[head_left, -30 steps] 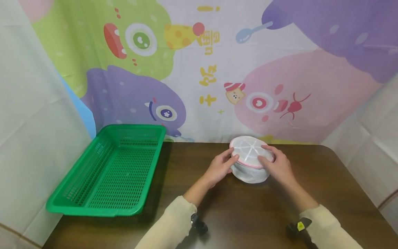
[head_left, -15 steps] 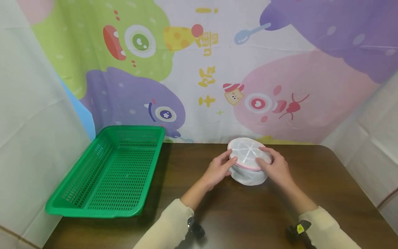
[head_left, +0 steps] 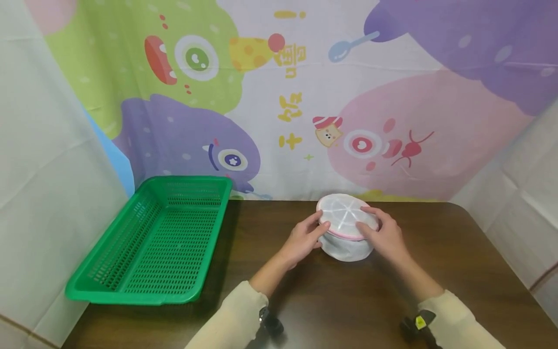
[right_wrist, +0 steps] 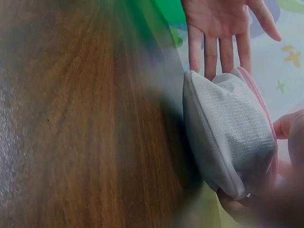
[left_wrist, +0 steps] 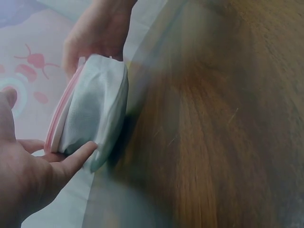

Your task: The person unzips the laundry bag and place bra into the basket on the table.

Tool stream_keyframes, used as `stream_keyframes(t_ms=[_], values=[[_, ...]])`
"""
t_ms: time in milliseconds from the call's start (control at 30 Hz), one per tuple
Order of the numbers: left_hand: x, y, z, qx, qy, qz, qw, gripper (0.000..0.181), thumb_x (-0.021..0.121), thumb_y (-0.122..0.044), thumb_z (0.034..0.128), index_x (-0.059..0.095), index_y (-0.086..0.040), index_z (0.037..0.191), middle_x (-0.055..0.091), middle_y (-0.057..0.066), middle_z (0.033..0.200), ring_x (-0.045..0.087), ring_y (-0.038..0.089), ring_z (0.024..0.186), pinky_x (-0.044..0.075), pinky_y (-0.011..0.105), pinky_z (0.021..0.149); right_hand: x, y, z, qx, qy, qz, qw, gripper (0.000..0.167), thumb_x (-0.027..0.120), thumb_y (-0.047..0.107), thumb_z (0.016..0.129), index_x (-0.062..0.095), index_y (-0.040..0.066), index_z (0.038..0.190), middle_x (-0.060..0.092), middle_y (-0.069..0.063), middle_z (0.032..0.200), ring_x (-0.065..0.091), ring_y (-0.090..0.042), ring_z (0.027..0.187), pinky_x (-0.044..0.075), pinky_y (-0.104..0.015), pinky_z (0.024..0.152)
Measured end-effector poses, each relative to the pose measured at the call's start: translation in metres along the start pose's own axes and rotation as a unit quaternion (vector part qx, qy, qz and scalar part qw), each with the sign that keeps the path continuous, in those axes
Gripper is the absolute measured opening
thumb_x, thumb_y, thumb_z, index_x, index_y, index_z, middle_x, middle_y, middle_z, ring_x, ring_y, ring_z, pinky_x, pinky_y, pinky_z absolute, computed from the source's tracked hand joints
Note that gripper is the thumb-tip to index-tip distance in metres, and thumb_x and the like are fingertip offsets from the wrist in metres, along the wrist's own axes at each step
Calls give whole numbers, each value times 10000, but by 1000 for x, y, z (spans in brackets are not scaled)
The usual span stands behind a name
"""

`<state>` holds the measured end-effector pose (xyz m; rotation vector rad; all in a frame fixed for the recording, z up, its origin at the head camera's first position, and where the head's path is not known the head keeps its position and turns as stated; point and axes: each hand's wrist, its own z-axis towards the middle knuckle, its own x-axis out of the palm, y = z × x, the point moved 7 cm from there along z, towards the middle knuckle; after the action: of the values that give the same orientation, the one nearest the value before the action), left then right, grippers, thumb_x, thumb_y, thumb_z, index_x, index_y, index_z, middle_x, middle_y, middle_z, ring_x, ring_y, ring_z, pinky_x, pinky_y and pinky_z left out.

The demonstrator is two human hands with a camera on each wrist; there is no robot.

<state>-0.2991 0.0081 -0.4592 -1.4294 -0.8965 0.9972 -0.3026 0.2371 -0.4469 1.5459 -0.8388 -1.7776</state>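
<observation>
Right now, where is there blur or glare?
Head: faint glare on the brown wooden table, bottom centre; left wrist: hazy smears across it; right wrist: lower right corner blurred, weave clear on the round grey mesh pouch.

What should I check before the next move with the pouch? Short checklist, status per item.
1. Right hand secure on the white mesh pouch: ok, thumb and fingers grip its edge.
2. Left hand gripping too: not ok, fingers touch the pouch but extend straight, not curled round it.
3. Pouch lifted off the table: cannot tell, no view clearly shows its underside.
4. Pink rim fully fastened: cannot tell, hands hide part of it.
5. Green basket upright and apart from the pouch: ok, it stands on the person's left, open side up.
</observation>
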Motion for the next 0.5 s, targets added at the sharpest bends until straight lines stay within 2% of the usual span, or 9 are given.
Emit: stream_keyframes(t_ms=[300, 500], values=[[-5, 0, -8, -49, 22, 42, 10000, 659, 593, -316, 1173, 402, -12, 1725, 435, 288, 1774, 515, 456, 1614, 598, 559, 1155, 5, 4, -5, 4, 8, 34, 10000, 545, 769, 245, 1045, 643, 58, 1541, 584, -338, 1619, 579, -487, 1459, 455, -627, 1249], [-8, -1, -14, -36, 69, 136, 9999, 671, 585, -340, 1176, 390, -22, 1734, 427, 277, 1783, 518, 446, 1616, 606, 540, 1148, 7, 7, -6, -59, 9, 23, 10000, 540, 773, 239, 1045, 649, 57, 1537, 580, -327, 1635, 561, -501, 1505, 442, -643, 1273]])
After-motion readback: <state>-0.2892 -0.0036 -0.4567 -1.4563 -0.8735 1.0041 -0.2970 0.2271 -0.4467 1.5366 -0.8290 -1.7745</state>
